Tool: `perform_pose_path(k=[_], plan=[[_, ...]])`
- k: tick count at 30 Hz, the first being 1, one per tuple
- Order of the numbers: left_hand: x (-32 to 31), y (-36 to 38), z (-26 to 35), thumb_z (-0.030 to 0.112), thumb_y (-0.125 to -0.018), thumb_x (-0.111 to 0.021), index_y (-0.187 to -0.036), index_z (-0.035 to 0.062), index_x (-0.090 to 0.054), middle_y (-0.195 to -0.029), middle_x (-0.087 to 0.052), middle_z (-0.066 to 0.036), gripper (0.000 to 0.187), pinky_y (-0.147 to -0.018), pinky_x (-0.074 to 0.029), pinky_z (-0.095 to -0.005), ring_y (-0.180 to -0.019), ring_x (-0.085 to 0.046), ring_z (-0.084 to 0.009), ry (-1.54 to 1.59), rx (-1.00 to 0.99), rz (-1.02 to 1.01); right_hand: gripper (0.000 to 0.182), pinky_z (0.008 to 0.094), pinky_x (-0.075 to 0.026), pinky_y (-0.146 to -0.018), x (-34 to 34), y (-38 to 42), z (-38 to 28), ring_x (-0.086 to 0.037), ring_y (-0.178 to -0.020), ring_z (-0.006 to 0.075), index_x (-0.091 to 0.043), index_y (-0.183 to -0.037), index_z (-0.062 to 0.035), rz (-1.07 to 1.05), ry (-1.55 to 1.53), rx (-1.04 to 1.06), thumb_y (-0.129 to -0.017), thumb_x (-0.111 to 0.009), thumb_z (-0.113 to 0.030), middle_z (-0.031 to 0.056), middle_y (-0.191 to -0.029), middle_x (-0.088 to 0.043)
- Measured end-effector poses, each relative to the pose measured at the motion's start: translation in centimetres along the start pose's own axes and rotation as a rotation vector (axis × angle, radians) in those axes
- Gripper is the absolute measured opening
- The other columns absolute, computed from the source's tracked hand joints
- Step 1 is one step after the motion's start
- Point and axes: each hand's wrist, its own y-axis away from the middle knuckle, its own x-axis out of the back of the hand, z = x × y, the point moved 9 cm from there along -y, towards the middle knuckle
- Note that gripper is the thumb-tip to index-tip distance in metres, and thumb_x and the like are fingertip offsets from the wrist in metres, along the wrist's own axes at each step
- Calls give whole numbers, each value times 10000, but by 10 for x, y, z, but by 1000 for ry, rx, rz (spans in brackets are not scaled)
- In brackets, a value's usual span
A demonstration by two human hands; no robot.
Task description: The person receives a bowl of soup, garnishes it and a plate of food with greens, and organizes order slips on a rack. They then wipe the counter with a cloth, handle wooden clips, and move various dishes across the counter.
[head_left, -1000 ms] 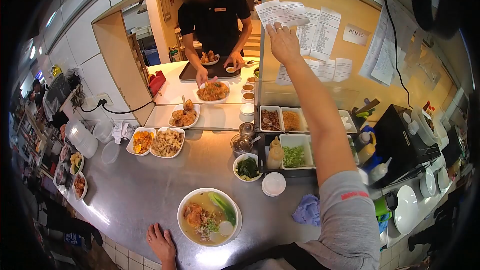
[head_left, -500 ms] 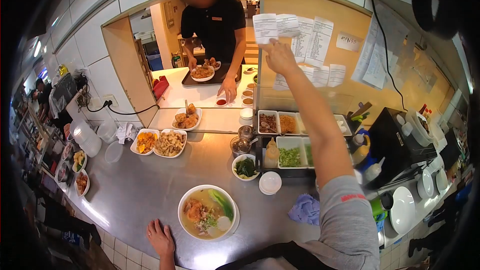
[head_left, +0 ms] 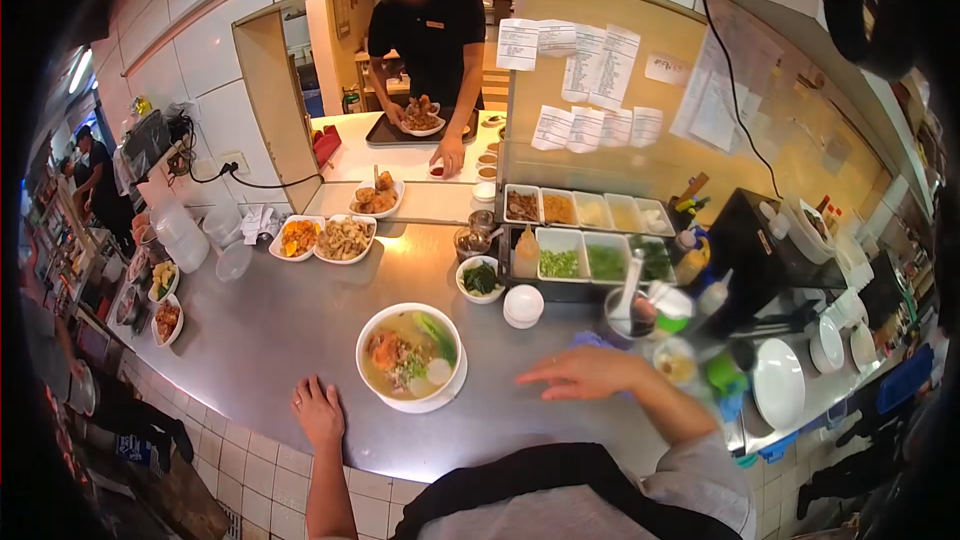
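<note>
Resting the left hand (head_left: 318,412) palm down at the near edge of the table (head_left: 290,325), with fingers lightly spread, released, and touching only the metal. Holding the right hand (head_left: 575,377) out to the right of the soup bowl (head_left: 361,360), with fingers stretched toward it, slack and empty; too blurred to tell any contact with the table below.

Set on a white plate (head_left: 425,408) between the two hands, apart from both: the soup bowl, filled with pale broth, an orange-brown piece (head_left: 384,348), a long green vegetable (head_left: 434,330), a white round slice (head_left: 439,371) and chopped bits of green. Beyond it, a small bowl of dark greens (head_left: 480,278) and stacked white dishes (head_left: 523,305). Behind those, white tubs of chopped green toppings (head_left: 558,264), with brown and orange ones in the back row. Farther left, bowls of orange food (head_left: 298,237) and pale fried pieces (head_left: 346,239), side by side.

Across the hatch, a person in black (head_left: 428,35), with one hand at a small dish of red sauce (head_left: 437,171).

Extending the left forearm nearly straight from below; bending the right arm at the elbow, with the forearm slanting inward.
</note>
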Motion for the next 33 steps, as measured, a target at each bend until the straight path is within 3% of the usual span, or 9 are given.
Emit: perform_pose_path(k=[8,12,16,17,19,22,26,31,33], plan=[[6,2,-1,308,-898,-526,-1196,30,-527,-1238,-495,-192,408,-1010,-315,-472,-1188,-422,-366,11,-76,58,458,410,-453,-925,-163,29,-8,-550,-1104,357,-513,-1300,-173,418,-44,-451,-868,-607,-294,151,-1303,-510],[9,21,9,250,-884,-547,-1017,21,-620,-1014,-609,-178,274,-881,-429,-426,-977,-554,-342,520,-289,26,457,478,-389,-981,-218,2,-42,-472,-1200,353,-536,-1280,-194,525,174,-371,-848,-621,-314,135,-1325,-487],[-7,127,26,234,-877,-618,-723,32,-619,-688,-613,-124,254,-618,-479,-341,-641,-604,-218,1059,-353,-477,455,556,-305,-1008,-211,-6,-67,-398,-1260,326,-557,-1256,-214,764,303,-538,-822,-631,-329,115,-1321,-484],[-15,160,27,217,-866,-628,-698,43,-629,-661,-611,-91,242,-637,-492,-338,-645,-620,-214,775,-398,-621,447,568,-291,-1010,-208,-5,-71,-397,-1257,328,-564,-1245,-209,849,325,-553,-817,-632,-324,113,-1313,-488],[-21,205,30,195,-835,-645,-904,76,-666,-862,-662,-88,139,-716,-502,-340,-816,-639,-254,909,-511,-959,430,570,-293,-1008,-210,-9,-69,-397,-1254,335,-571,-1230,-201,884,310,-588,-816,-630,-301,111,-1319,-483],[-17,215,30,201,-781,-662,-1314,48,-433,-1256,-498,-165,600,-967,-409,-447,-1181,-456,-357,458,-929,-522,376,546,-309,-1005,-213,-11,-69,-417,-1235,333,-597,-1185,-181,961,286,-632,-817,-624,-255,108,-1294,-506],[-57,195,22,342,-779,-656,-1209,4,-513,-1167,-544,-196,566,-977,-334,-539,-1141,-465,-385,84,-886,-570,289,443,-407,-958,-228,-7,-98,-525,-1136,300,-646,-1101,-151,1017,11,-433,-817,-618,-194,110,-1163,-599],[-91,179,35,409,-857,-546,-1067,18,-629,-1008,-636,-213,452,-908,-416,-513,-983,-586,-389,127,-871,-293,239,360,-502,-795,-300,29,-106,-623,-927,272,-662,-1050,-110,967,-225,-627,-817,-622,-144,117,-1085,-634],[-95,193,45,408,-853,-556,-1124,50,-608,-1055,-627,-203,452,-909,-424,-490,-972,-597,-373,4,-708,-899,226,329,-523,-708,-340,62,-71,-649,-808,228,-662,-1035,-87,972,-258,-768,-814,-631,-120,104,-1068,-637]])
